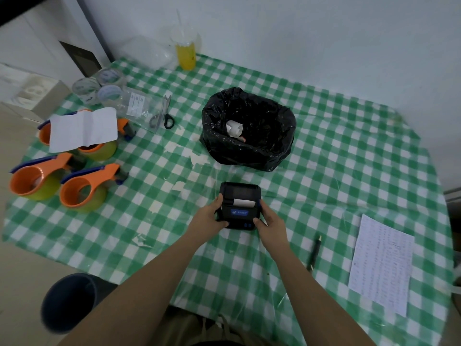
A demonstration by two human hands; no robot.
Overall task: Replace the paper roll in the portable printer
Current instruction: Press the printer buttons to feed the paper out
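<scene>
A small black portable printer (239, 204) with a blue label sits on the green checked tablecloth (324, 171) in front of me. A white strip of paper (244, 202) sticks out of its slot. My left hand (210, 214) grips the printer's left side and my right hand (270, 221) grips its right side, thumbs on the front edge. Behind it, a black bin bag (249, 151) stands open with a white paper roll (234, 128) lying inside.
Three orange tape dispensers (82, 188) and a white sheet (83, 128) are at the left. Scissors (166, 112), clear tape rolls (99, 86) and a yellow drink (185, 54) stand farther back. A pen (314, 253) and a printed sheet (381, 265) lie at the right. A grey bin (67, 302) stands below the table.
</scene>
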